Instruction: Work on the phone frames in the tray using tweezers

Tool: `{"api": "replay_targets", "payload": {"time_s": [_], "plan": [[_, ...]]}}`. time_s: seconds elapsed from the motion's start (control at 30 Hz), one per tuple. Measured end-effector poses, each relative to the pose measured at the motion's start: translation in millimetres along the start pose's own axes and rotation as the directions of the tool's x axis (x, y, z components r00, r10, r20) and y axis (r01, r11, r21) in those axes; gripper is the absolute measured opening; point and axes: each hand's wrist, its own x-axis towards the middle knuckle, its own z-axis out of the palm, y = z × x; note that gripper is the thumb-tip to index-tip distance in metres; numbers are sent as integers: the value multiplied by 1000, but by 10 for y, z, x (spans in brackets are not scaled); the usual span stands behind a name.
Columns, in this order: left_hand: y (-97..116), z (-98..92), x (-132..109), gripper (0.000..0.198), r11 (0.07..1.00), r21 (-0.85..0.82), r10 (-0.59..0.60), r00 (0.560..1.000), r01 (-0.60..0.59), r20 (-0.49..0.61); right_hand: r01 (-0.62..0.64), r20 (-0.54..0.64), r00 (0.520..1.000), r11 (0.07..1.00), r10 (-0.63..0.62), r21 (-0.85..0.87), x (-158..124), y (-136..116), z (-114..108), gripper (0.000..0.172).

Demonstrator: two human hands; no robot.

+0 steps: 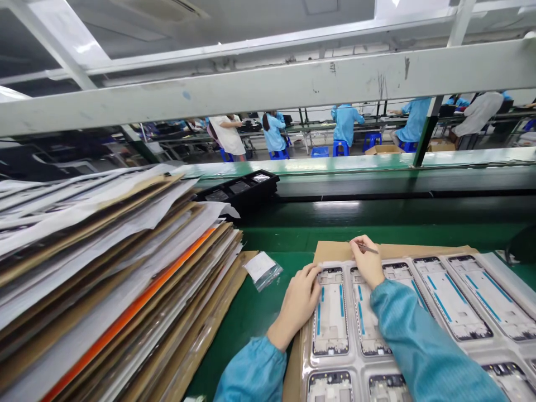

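Leftmost phone frame (330, 321) sits in the top row of the tray (355, 363) on my bench (259, 301). My left hand (296, 304), fingers bunched, meets its upper-left corner, grip unclear; right hand (368, 265) pinches tweezers (371, 249). Probably fine tweezer work; calls for steadiness.

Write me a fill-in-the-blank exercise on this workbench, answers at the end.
1. The thin metal tool is held in the ____ hand.
2. The stack of sheets lies to the ____ of the tray.
3. The narrow strips on the frames are ____.
4. One bright ____ edge shows within the stack.

Missing words: right; left; blue; orange.
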Motion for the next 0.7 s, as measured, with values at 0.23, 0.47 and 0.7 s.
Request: {"api": "replay_targets", "payload": {"time_s": [0.23,0.47,0.7], "plan": [[17,-5,16,36,991,130,-18,999,13,37,39,63,997,998,-36,-48,6,57,36,24],[156,-32,34,38,977,210,-38,997,24,64,62,34,998,997,-60,-50,9,46,15,24],[-148,-144,-16,35,994,-77,68,988,-79,-137,166,-52,984,981,-172,-101,58,148,7,26]]}}
